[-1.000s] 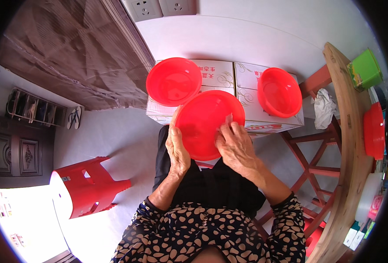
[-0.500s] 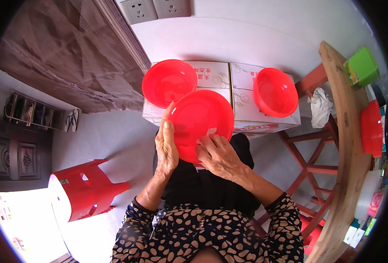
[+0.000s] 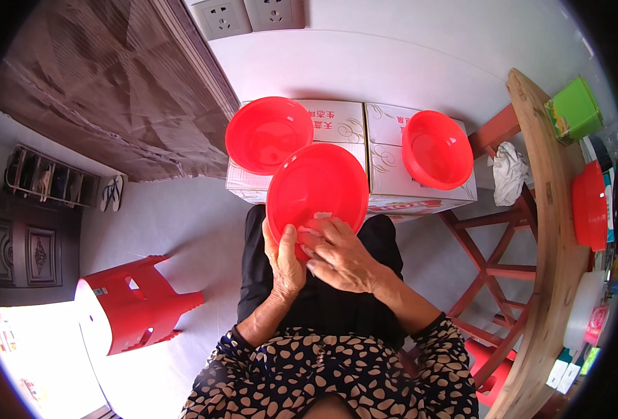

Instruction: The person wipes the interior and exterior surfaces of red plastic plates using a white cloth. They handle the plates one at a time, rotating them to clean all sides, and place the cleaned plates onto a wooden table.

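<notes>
A red plastic bowl (image 3: pixel 312 183) is held over my lap, its inside tilted up toward me. My left hand (image 3: pixel 285 265) grips its near left rim, the thumb over the edge and the fingers partly hidden behind. Pressed against the inner wall at the near side is my right hand (image 3: pixel 345 257), with a small pale cloth (image 3: pixel 321 215) bunched under its curled fingers. Two more red bowls stand on the boxes beyond: a left bowl (image 3: pixel 270 133), partly overlapped by the held one, and a right bowl (image 3: pixel 436 150).
White printed cardboard boxes (image 3: pixel 386 171) sit side by side against the wall. A red plastic stool (image 3: pixel 141 304) lies on its side at left. Along the right runs a wooden table (image 3: pixel 557 237) with a green box (image 3: pixel 576 108) and another red bowl (image 3: pixel 588 206); a crumpled white cloth (image 3: pixel 510 173) hangs beside it.
My left hand has shifted down the bowl's rim toward me. My right hand, with the cloth, stays at the near inner wall, and the bowl has turned and moved slightly left.
</notes>
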The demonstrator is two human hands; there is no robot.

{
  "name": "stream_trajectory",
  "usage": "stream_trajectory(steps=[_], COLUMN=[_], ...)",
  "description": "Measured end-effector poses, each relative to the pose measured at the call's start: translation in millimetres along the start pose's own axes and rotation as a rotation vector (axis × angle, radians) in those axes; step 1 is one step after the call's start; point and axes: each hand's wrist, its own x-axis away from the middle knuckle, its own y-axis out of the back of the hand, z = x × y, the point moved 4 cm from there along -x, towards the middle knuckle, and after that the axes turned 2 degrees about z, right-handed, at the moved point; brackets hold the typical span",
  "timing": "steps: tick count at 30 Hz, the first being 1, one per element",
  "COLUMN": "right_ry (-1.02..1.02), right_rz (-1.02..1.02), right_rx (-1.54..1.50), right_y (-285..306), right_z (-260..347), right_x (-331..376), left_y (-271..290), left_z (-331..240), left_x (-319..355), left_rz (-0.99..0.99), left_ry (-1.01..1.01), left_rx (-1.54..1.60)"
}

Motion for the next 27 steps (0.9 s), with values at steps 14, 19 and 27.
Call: stream_trajectory(steps=[14, 19, 27], right_ry=[-0.104, -0.29, -0.17], right_rz=[-0.071, 0.014, -0.191], right_rx=[0.691, 0.452, -0.363], right_y=[28, -1, -14], right_z=[-52, -37, -5], right_x=[-8, 3, 1], left_y=[-5, -3, 0], left_z=[4, 7, 2], left_x=[-4, -4, -2], left_rz=[0.084, 0.069, 0.094], left_ry=[0.039, 0.0, -0.022], left_rx=[-0.008, -0.025, -0.135])
